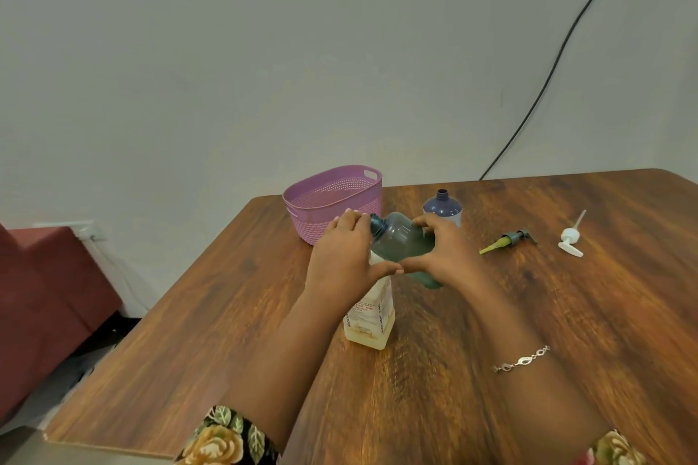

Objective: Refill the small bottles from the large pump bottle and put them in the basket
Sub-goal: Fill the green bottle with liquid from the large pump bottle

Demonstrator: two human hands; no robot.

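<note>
You held the small teal bottle point(404, 238) tilted in the air over the large clear bottle point(372, 317). Its open neck pointed up and to the left and its base hung lower on the right. Your right hand point(449, 253) was wrapped round its body, fingers over the top and thumb underneath. Your left hand point(340, 257) was curled over the top of the large bottle and hid its mouth. That hand's fingertips lay right beside the teal bottle's neck, and its thumb met your right thumb in front.

The large bottle stood upright on the wooden table point(604, 276) (only a shallow layer of yellowish liquid showed at its bottom). The purple basket point(313, 226) sat just behind your left hand, near the table's far edge. A dark blue bottle point(442, 206), uncapped and upright, stood just behind your right hand. Well to the right, apart from each other, lay a teal pump head point(510, 239) with a yellowish tube and a white pump head point(570, 238). A bracelet point(523, 359) circled your right forearm.
</note>
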